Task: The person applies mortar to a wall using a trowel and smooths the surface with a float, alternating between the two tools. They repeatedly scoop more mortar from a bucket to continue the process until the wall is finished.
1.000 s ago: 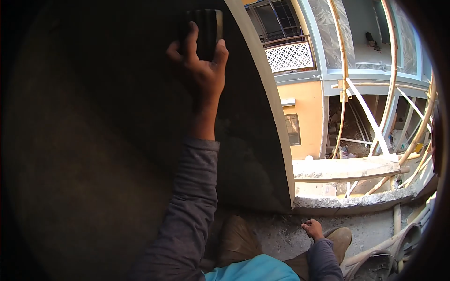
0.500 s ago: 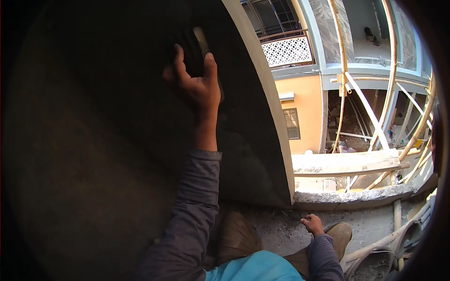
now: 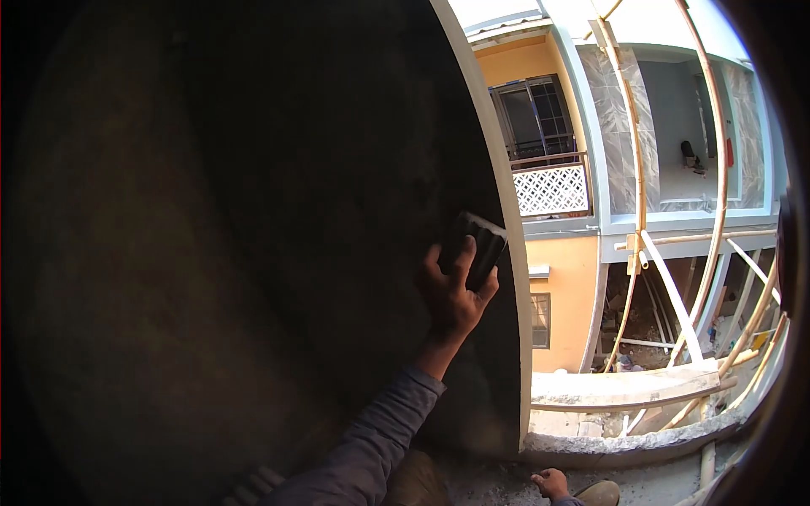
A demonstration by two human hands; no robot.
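Note:
My left hand (image 3: 456,299) is raised against the dark wall (image 3: 337,169), close to its pale right-hand edge. Its fingers and thumb grip a dark rectangular block (image 3: 479,249) with a lighter top edge; the shaded side hides its exact kind. The block lies at the wall surface just left of that edge. Low in the view, my right hand (image 3: 553,483) hangs over the floor near my shoe (image 3: 597,493). Its fingers are curled in, and whatever they may hold is too small to make out.
A rough concrete ledge (image 3: 633,444) runs right from the wall's foot. Beyond it are a plank (image 3: 624,386), bamboo scaffold poles (image 3: 631,126) and an orange building (image 3: 561,266) with a white lattice balcony (image 3: 550,190). The wall's left part is in deep shade.
My left hand has moved down and right with the block, towards the wall's edge. My view has tilted up, so the building sits lower and less of my body shows.

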